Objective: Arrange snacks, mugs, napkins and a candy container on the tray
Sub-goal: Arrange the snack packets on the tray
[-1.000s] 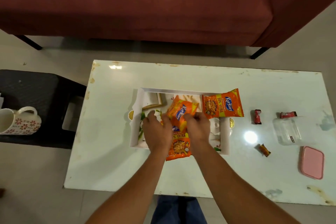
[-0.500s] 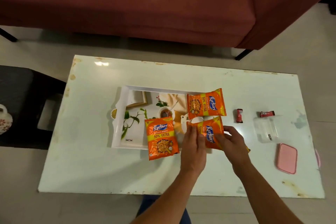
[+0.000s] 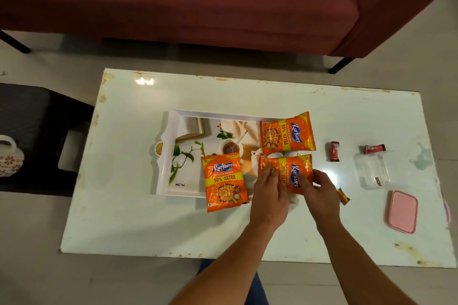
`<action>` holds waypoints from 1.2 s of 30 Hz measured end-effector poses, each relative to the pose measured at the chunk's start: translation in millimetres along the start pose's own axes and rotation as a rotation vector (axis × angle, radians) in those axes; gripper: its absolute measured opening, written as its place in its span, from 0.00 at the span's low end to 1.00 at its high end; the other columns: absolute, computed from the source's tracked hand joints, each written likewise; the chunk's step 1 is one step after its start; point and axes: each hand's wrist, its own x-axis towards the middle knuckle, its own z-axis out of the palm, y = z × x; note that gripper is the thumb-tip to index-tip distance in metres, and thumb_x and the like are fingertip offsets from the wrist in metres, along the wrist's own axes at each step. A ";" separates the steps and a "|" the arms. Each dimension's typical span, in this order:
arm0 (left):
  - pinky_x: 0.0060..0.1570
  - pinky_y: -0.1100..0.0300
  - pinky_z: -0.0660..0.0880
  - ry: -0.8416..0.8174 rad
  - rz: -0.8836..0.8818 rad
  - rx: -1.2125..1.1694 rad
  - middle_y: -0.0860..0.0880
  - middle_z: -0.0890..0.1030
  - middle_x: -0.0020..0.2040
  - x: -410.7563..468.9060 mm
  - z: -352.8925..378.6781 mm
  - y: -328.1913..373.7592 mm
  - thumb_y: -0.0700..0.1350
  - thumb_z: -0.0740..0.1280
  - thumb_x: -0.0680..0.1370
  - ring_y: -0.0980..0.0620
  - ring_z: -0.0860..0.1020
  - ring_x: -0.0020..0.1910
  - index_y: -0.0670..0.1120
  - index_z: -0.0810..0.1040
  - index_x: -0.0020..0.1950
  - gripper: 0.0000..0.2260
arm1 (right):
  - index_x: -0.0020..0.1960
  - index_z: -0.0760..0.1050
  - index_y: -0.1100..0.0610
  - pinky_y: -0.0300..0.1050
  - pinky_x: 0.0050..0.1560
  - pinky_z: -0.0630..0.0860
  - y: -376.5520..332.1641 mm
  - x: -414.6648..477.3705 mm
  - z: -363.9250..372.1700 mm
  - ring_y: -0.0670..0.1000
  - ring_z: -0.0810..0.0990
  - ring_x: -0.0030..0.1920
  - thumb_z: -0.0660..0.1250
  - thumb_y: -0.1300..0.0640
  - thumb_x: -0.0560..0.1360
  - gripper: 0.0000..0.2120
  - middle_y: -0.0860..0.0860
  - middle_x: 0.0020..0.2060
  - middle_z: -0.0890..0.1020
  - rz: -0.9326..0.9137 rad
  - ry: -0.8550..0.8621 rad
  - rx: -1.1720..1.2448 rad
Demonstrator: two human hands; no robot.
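Note:
A white printed tray (image 3: pixel 168 156) lies on the white table (image 3: pixel 138 225). Three orange snack packets rest on it: one at the far right corner (image 3: pixel 287 134), one upright at the front edge (image 3: pixel 224 182), one at the near right corner (image 3: pixel 288 172). My left hand (image 3: pixel 270 193) presses flat on the near right packet's left end, and my right hand (image 3: pixel 319 193) pinches its right end. Right of the tray sit a clear candy container (image 3: pixel 371 173), its pink lid (image 3: pixel 402 210) and three wrapped candies (image 3: pixel 334 151) (image 3: pixel 374 148) (image 3: pixel 343 195).
A dark red sofa (image 3: pixel 198 2) stands behind the table. A black stool (image 3: pixel 29 136) at the left carries a white floral mug (image 3: pixel 10 156), cut off by the frame edge. Bare table lies in front of the tray and to its left.
Both hands moved from the tray's middle to its right side with one packet. The packet at the front edge now lies free, and the held packet has settled flatter on the tray corner.

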 end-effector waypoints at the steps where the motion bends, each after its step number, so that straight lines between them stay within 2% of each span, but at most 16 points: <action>1: 0.76 0.51 0.64 -0.003 -0.002 -0.018 0.53 0.58 0.82 -0.3 -2.7 0.4 0.54 0.54 0.86 0.51 0.58 0.80 0.51 0.59 0.81 0.24 | 0.72 0.71 0.56 0.55 0.58 0.78 -1.9 -5.7 -0.4 0.56 0.80 0.62 0.69 0.43 0.78 0.27 0.55 0.66 0.78 -0.025 0.094 -0.043; 3: 0.74 0.52 0.67 0.015 0.017 -0.099 0.52 0.63 0.80 -3.3 -11.5 1.4 0.53 0.55 0.86 0.53 0.63 0.78 0.51 0.61 0.81 0.23 | 0.68 0.72 0.54 0.49 0.50 0.76 -7.1 -26.9 1.5 0.55 0.81 0.56 0.68 0.44 0.78 0.23 0.54 0.62 0.79 -0.109 0.297 -0.066; 5: 0.69 0.57 0.73 0.109 0.059 -0.191 0.52 0.70 0.76 -6.2 -28.6 0.6 0.52 0.56 0.86 0.58 0.70 0.72 0.53 0.66 0.78 0.20 | 0.60 0.75 0.52 0.43 0.43 0.73 -6.8 -56.0 13.8 0.54 0.83 0.49 0.67 0.44 0.78 0.15 0.52 0.53 0.82 -0.103 0.345 0.006; 7: 0.63 0.66 0.73 0.290 0.082 -0.184 0.52 0.75 0.70 -3.9 -54.5 -6.3 0.48 0.57 0.85 0.62 0.73 0.66 0.52 0.72 0.73 0.16 | 0.52 0.77 0.51 0.44 0.41 0.76 -5.5 -88.2 38.4 0.56 0.84 0.47 0.67 0.44 0.77 0.11 0.50 0.46 0.83 0.112 0.201 0.127; 9: 0.63 0.63 0.72 0.416 0.054 -0.134 0.51 0.78 0.68 6.1 -83.4 -18.9 0.43 0.59 0.84 0.55 0.74 0.65 0.50 0.75 0.70 0.15 | 0.52 0.78 0.54 0.50 0.42 0.80 -12.1 -114.4 69.2 0.57 0.84 0.48 0.71 0.44 0.76 0.14 0.52 0.46 0.84 0.451 -0.058 0.333; 10: 0.63 0.59 0.72 0.431 0.021 -0.105 0.51 0.78 0.67 11.6 -96.7 -26.1 0.42 0.58 0.84 0.53 0.74 0.66 0.50 0.76 0.69 0.15 | 0.52 0.78 0.55 0.49 0.40 0.80 -18.5 -123.2 84.0 0.56 0.83 0.48 0.73 0.43 0.75 0.16 0.53 0.47 0.84 0.592 -0.170 0.429; 12: 0.64 0.55 0.72 0.382 -0.058 -0.011 0.50 0.78 0.67 20.4 -117.7 -41.3 0.44 0.58 0.84 0.50 0.74 0.66 0.50 0.75 0.70 0.15 | 0.49 0.77 0.54 0.47 0.38 0.79 -32.8 -129.4 109.3 0.56 0.82 0.50 0.76 0.41 0.72 0.19 0.53 0.48 0.82 0.737 -0.290 0.572; 15: 0.64 0.52 0.73 0.241 -0.104 0.169 0.49 0.78 0.67 26.3 -132.6 -62.3 0.46 0.57 0.84 0.48 0.74 0.67 0.49 0.75 0.70 0.15 | 0.48 0.77 0.56 0.46 0.37 0.77 -46.7 -123.1 136.6 0.56 0.82 0.49 0.78 0.45 0.71 0.17 0.55 0.46 0.83 0.808 -0.275 0.689; 18: 0.65 0.51 0.74 0.196 -0.092 0.258 0.47 0.78 0.67 25.1 -135.3 -71.1 0.44 0.59 0.83 0.48 0.74 0.66 0.48 0.75 0.70 0.16 | 0.47 0.79 0.56 0.48 0.40 0.79 -53.4 -111.5 143.8 0.56 0.83 0.46 0.76 0.52 0.73 0.10 0.55 0.43 0.84 0.709 -0.191 0.588; 21: 0.64 0.53 0.74 0.244 -0.032 0.243 0.48 0.78 0.66 19.4 -128.6 -67.9 0.44 0.59 0.83 0.48 0.75 0.65 0.48 0.75 0.70 0.16 | 0.48 0.79 0.50 0.57 0.50 0.82 -61.7 -101.6 124.8 0.56 0.83 0.47 0.72 0.53 0.73 0.05 0.52 0.44 0.85 0.433 -0.164 0.408; 22: 0.63 0.55 0.73 0.260 -0.013 0.204 0.48 0.78 0.67 18.3 -125.5 -64.2 0.45 0.58 0.84 0.48 0.75 0.65 0.48 0.75 0.70 0.16 | 0.48 0.79 0.49 0.58 0.51 0.82 -65.4 -97.7 113.9 0.54 0.83 0.47 0.72 0.52 0.73 0.05 0.50 0.44 0.85 0.330 -0.167 0.348; 25: 0.61 0.60 0.71 0.253 0.015 0.031 0.50 0.77 0.68 17.1 -113.2 -48.4 0.46 0.57 0.85 0.50 0.74 0.66 0.51 0.73 0.74 0.17 | 0.45 0.79 0.49 0.49 0.43 0.81 -80.7 -75.7 79.1 0.49 0.84 0.44 0.72 0.56 0.73 0.03 0.47 0.43 0.86 0.075 -0.198 0.235; 28: 0.66 0.52 0.73 0.217 -0.001 -0.122 0.46 0.75 0.70 15.8 -96.2 -31.7 0.46 0.56 0.86 0.47 0.74 0.67 0.50 0.70 0.76 0.19 | 0.47 0.78 0.45 0.44 0.42 0.81 -97.4 -45.4 47.2 0.44 0.85 0.43 0.72 0.55 0.76 0.06 0.43 0.44 0.85 -0.105 -0.252 0.135; 32: 0.67 0.48 0.73 0.186 0.004 -0.223 0.50 0.74 0.72 17.4 -72.7 -12.5 0.47 0.55 0.86 0.50 0.73 0.69 0.52 0.68 0.77 0.18 | 0.51 0.80 0.45 0.42 0.42 0.80 -103.9 -3.0 16.2 0.45 0.84 0.46 0.72 0.52 0.78 0.04 0.43 0.45 0.85 -0.209 -0.281 0.022; 34: 0.69 0.49 0.72 0.162 -0.001 -0.251 0.51 0.73 0.73 18.7 -62.4 -6.3 0.47 0.54 0.86 0.52 0.72 0.70 0.53 0.65 0.79 0.19 | 0.56 0.82 0.50 0.45 0.47 0.81 -101.1 14.1 9.8 0.49 0.85 0.49 0.72 0.53 0.78 0.07 0.47 0.48 0.86 -0.188 -0.288 0.040; 36: 0.71 0.49 0.70 0.134 -0.039 -0.266 0.50 0.70 0.75 19.9 -53.7 -4.0 0.49 0.54 0.86 0.50 0.70 0.73 0.53 0.63 0.80 0.20 | 0.55 0.81 0.49 0.46 0.47 0.82 -95.4 23.5 9.2 0.50 0.85 0.50 0.72 0.54 0.78 0.06 0.48 0.50 0.86 -0.150 -0.294 0.066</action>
